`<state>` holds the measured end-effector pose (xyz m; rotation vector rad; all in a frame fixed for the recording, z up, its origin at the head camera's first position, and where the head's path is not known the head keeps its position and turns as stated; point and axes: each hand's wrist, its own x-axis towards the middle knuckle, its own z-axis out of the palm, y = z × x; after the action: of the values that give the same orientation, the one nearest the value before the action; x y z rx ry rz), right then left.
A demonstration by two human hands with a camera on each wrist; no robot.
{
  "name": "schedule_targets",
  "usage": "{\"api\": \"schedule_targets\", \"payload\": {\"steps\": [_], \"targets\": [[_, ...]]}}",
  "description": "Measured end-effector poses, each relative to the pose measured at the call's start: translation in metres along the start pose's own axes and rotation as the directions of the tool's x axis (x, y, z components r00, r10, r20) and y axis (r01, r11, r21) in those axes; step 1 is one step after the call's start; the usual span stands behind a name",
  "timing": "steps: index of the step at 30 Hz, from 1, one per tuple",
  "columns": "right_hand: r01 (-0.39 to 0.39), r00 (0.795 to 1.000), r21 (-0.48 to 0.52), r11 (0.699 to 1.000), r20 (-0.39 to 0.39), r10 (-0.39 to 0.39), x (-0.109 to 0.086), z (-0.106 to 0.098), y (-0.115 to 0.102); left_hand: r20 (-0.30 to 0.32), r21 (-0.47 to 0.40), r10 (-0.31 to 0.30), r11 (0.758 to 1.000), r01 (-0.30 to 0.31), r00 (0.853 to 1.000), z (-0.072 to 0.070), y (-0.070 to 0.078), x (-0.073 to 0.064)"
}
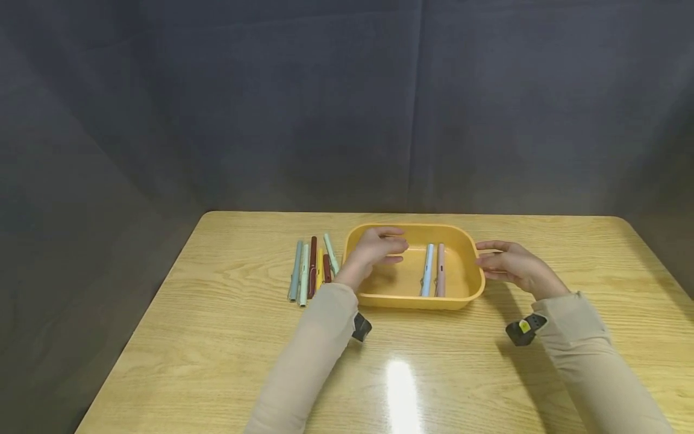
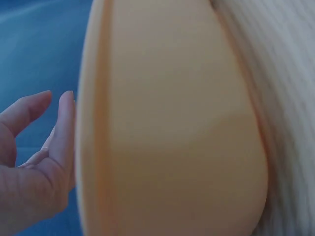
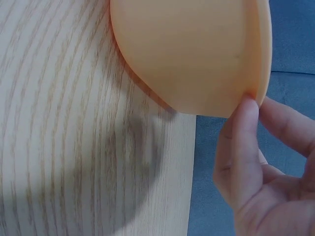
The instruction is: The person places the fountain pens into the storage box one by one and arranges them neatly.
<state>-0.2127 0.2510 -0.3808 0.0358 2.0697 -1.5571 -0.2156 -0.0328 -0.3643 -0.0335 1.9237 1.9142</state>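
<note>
A yellow tray (image 1: 412,303) sits on the table (image 1: 217,361), blue pen (image 1: 427,269) and mauve pen (image 1: 440,270) inside. The right hand (image 1: 512,265) pinches its right rim; the left hand (image 1: 375,250), fingers parted, is over its left end. Left of it lie more pens (image 1: 305,274).

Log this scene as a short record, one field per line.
Surface: wooden table
Container: yellow tray
Inside tray: light blue pen and mauve pen, side by side
Left of tray: loose pens in grey-blue, light green, dark red and yellow
Left hand: over the tray's left part, no object visible in it
Right hand: pinches the tray's right rim
Backdrop: dark cloth
</note>
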Motion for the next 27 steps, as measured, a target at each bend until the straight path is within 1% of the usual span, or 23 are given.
{"api": "schedule_targets", "payload": {"steps": [6, 11, 15, 19, 23, 27], "targets": [[0.005, 1.0, -0.016, 1.0, 0.004, -0.005, 0.0, 0.002, -0.001, -0.009, 0.021, 0.027, 0.999, -0.027, 1.0, -0.025, 0.004, -0.01], [0.011, 1.0, -0.021, 1.0, 0.011, -0.011, 0.001, 0.004, -0.001, -0.06, 0.03, 0.05, 0.998, -0.048, 0.997, -0.05, 0.007, -0.022], [0.011, 1.0, -0.014, 1.0, 0.006, -0.011, 0.002, 0.006, -0.002, -0.1, 0.038, 0.067, 0.997, -0.063, 0.993, -0.068, 0.008, -0.029], [0.013, 1.0, -0.002, 1.0, 0.002, -0.013, 0.003, 0.007, -0.002, -0.137, 0.069, 0.087, 0.995, -0.078, 0.987, -0.085, 0.009, -0.034], [0.011, 1.0, 0.005, 1.0, 0.008, -0.011, 0.002, 0.008, -0.003, -0.172, 0.082, 0.086, 0.994, -0.072, 0.981, -0.102, 0.008, -0.041], [0.005, 1.0, 0.002, 1.0, 0.012, -0.005, 0.002, 0.009, -0.003, -0.201, 0.084, 0.076, 0.995, -0.06, 0.977, -0.118, 0.002, -0.048]]}}
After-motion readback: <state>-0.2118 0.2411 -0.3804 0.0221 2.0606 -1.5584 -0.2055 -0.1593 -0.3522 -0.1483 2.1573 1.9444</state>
